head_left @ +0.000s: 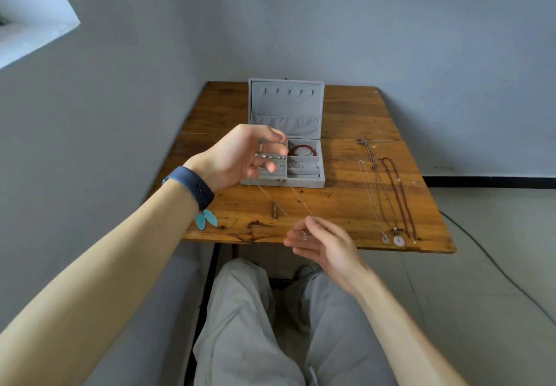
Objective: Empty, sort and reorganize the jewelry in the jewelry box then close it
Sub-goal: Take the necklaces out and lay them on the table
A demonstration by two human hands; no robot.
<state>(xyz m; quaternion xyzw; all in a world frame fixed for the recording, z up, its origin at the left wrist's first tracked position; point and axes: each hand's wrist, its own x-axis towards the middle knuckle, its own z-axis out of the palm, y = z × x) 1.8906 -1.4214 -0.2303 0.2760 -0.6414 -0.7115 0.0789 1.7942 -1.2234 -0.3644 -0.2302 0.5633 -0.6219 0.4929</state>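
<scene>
Silver chain (pixel 269 196), I saw, stretched between both hands: left hand (pixel 240 157) gripped its upper end before the open grey jewelry box (pixel 304 181); right hand (pixel 322 244) pinched its lower end over the table (pixel 346 202) edge.

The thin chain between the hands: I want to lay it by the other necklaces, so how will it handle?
Probably floppy: the thin chain runs straight only where the left hand and right hand hold it taut. It looks very fine, so likely light and prone to tangling. Laid flat on the table, it should not roll.
</scene>
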